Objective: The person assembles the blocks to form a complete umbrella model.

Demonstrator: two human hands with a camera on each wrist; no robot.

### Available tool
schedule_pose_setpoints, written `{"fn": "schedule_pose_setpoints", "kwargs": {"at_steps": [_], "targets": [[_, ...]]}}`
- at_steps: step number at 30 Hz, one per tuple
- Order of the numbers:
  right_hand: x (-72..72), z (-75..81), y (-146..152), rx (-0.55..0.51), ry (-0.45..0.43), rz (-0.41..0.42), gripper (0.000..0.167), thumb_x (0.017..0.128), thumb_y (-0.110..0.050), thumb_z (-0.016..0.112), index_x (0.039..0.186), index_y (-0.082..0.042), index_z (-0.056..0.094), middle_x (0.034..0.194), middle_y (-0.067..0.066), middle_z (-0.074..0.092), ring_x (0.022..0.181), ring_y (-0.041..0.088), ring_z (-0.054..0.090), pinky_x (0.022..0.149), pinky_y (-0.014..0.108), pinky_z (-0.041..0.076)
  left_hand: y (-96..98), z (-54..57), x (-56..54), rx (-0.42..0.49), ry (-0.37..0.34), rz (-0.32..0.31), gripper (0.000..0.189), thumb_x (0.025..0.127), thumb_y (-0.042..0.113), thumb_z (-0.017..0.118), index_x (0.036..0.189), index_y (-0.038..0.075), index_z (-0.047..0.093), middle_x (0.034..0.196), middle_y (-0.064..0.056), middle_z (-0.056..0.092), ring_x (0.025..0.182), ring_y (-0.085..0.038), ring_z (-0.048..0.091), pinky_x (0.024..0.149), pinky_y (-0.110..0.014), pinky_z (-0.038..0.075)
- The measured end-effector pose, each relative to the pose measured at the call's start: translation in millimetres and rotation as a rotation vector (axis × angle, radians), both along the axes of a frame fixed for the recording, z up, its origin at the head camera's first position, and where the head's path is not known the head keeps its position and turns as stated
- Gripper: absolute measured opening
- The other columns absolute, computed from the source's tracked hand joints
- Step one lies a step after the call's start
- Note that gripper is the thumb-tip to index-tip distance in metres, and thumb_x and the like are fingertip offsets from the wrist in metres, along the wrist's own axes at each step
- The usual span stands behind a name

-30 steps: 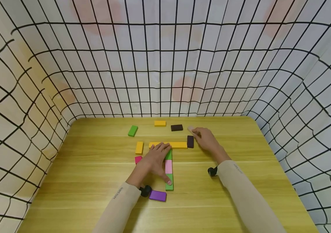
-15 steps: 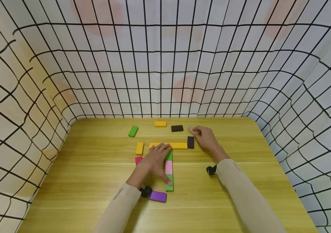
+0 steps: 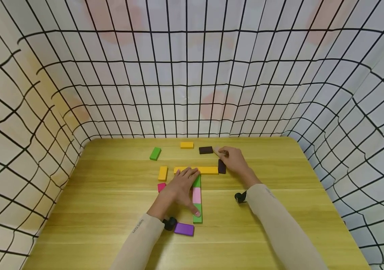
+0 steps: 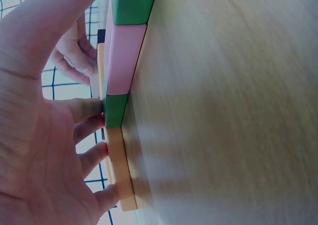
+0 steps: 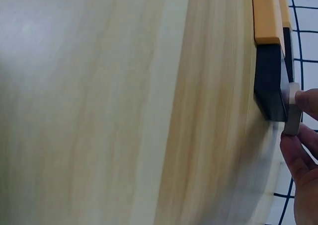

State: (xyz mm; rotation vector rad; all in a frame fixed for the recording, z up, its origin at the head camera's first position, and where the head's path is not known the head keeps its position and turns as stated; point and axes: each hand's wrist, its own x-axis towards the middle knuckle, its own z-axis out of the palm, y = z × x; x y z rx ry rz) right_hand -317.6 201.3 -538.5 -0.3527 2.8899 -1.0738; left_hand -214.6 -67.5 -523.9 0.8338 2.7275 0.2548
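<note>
My left hand (image 3: 179,188) lies spread over a T of toy blocks. Its fingertips touch the yellow row (image 3: 209,171), and its thumb rests on the near green block (image 3: 197,218). A pink block (image 3: 196,195) and another green block (image 3: 196,181) complete the stem, end to end. At the yellow row's right end stands a black block (image 3: 222,167), slightly tilted in the head view. My right hand (image 3: 235,160) pinches a small beige block (image 5: 293,108) between thumb and fingers, just behind that black block. Fingers cover part of the beige block.
Loose blocks lie around: purple (image 3: 184,229) in front, red (image 3: 161,187) partly behind the left hand, yellow (image 3: 163,173) and green (image 3: 155,153) at left, yellow (image 3: 186,145) and black (image 3: 205,150) at back. Black wire mesh (image 3: 186,93) surrounds the table's back and sides.
My right hand has shifted slightly left with the beige block, bringing it close to the black block at the back. My left hand has stayed in place on the T.
</note>
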Motion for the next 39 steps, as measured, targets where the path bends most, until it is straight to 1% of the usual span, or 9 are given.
{"fn": "schedule_pose_setpoints", "kwargs": {"at_steps": [6, 11, 14, 21, 25, 30, 39], "targets": [[-2.1, -1.8, -8.7, -0.004, 0.021, 0.012, 0.032, 0.105, -0.023, 0.061, 0.131, -0.008, 0.069, 0.125, 0.017, 0.07, 0.11, 0.034, 0.068, 0.092, 0.05, 0.058, -1.3, 2.5, 1.2, -0.001, 0.003, -0.005, 0.152, 0.049, 0.087, 0.081, 0.167, 0.017, 0.015, 0.174, -0.002, 0.015, 0.162, -0.03, 0.01, 0.129, -0.058, 0.013], [1.6, 0.1, -13.1, -0.028, 0.011, 0.02, 0.03, 0.105, -0.02, 0.061, 0.13, -0.005, 0.069, 0.123, 0.017, 0.071, 0.108, 0.034, 0.067, 0.091, 0.05, 0.058, -1.2, 4.2, 2.1, -0.002, -0.001, -0.011, 0.151, 0.051, 0.087, 0.081, 0.167, 0.016, 0.015, 0.174, -0.002, 0.015, 0.162, -0.03, 0.01, 0.129, -0.058, 0.012], [3.1, 1.1, -13.5, -0.025, -0.001, 0.021, 0.031, 0.106, -0.019, 0.059, 0.132, -0.005, 0.069, 0.125, 0.018, 0.07, 0.109, 0.034, 0.066, 0.092, 0.05, 0.057, -1.0, 4.4, 2.4, -0.001, -0.005, -0.009, 0.152, 0.05, 0.087, 0.081, 0.167, 0.016, 0.015, 0.174, -0.002, 0.015, 0.162, -0.03, 0.01, 0.129, -0.058, 0.012], [0.5, 0.0, -12.8, -0.013, -0.041, 0.009, 0.033, 0.107, -0.022, 0.057, 0.136, -0.009, 0.066, 0.129, 0.016, 0.068, 0.111, 0.032, 0.064, 0.092, 0.048, 0.057, -1.6, 3.2, 1.7, -0.003, 0.0, -0.006, 0.152, 0.05, 0.088, 0.08, 0.167, 0.017, 0.015, 0.174, -0.002, 0.015, 0.162, -0.03, 0.01, 0.129, -0.058, 0.013], [0.2, 0.2, -13.5, -0.02, -0.035, 0.016, 0.032, 0.107, -0.02, 0.057, 0.135, -0.007, 0.067, 0.13, 0.017, 0.068, 0.113, 0.033, 0.065, 0.094, 0.049, 0.057, -2.1, 3.4, 1.9, -0.001, -0.002, -0.005, 0.152, 0.05, 0.088, 0.081, 0.167, 0.017, 0.015, 0.174, -0.002, 0.014, 0.162, -0.029, 0.01, 0.129, -0.057, 0.012], [1.5, 1.9, -14.9, -0.027, -0.027, 0.019, 0.031, 0.106, -0.019, 0.059, 0.133, -0.007, 0.068, 0.127, 0.017, 0.069, 0.112, 0.034, 0.065, 0.094, 0.05, 0.057, -2.4, 2.5, 1.8, 0.002, 0.001, -0.002, 0.152, 0.05, 0.087, 0.081, 0.167, 0.017, 0.015, 0.174, -0.001, 0.014, 0.162, -0.029, 0.009, 0.129, -0.057, 0.012], [4.0, -0.9, -15.2, -0.033, -0.031, 0.021, 0.032, 0.107, -0.02, 0.058, 0.135, -0.008, 0.067, 0.129, 0.016, 0.069, 0.112, 0.032, 0.065, 0.095, 0.049, 0.056, -2.3, 2.2, 1.3, 0.008, -0.003, 0.0, 0.152, 0.049, 0.088, 0.081, 0.167, 0.016, 0.015, 0.174, -0.002, 0.015, 0.162, -0.029, 0.009, 0.129, -0.058, 0.012]]}}
